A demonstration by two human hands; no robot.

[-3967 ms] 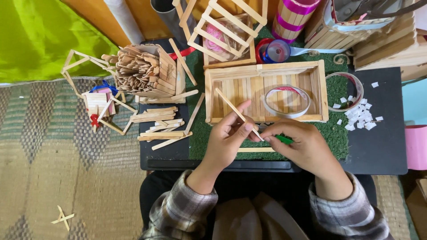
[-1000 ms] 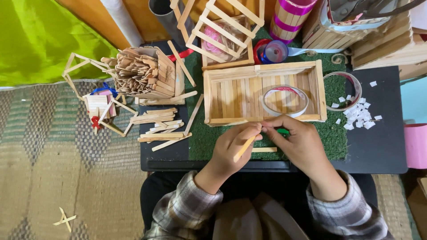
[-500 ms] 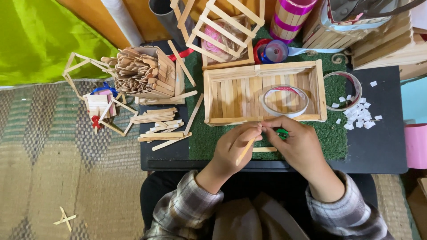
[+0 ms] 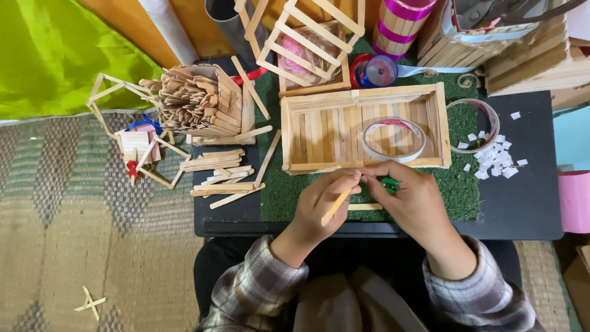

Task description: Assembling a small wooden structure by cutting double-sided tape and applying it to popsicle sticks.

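My left hand (image 4: 322, 203) grips a thin wooden craft stick (image 4: 337, 206) that slants down to the left. My right hand (image 4: 415, 200) pinches the stick's upper end, fingertips meeting those of the left hand. A small green object (image 4: 389, 184) peeks out under the right fingers. Both hands hover over a green turf mat (image 4: 279, 197), just in front of a shallow tray built from wooden sticks (image 4: 319, 132). A roll of clear tape (image 4: 393, 139) lies inside the tray. Another loose stick (image 4: 364, 207) rests on the mat between the hands.
A box of sticks (image 4: 196, 104) and loose stick piles (image 4: 224, 175) sit left on the black table (image 4: 534, 203). Stick frames (image 4: 301, 37), a striped stick cup (image 4: 402, 21), tape rolls (image 4: 375, 71), white paper scraps (image 4: 498, 160) and a stick house frame (image 4: 132, 147) surround it.
Four seconds ago the stick pointed up over the tray; now it is pulled down in front of it, and both hands have closed together on its upper end.
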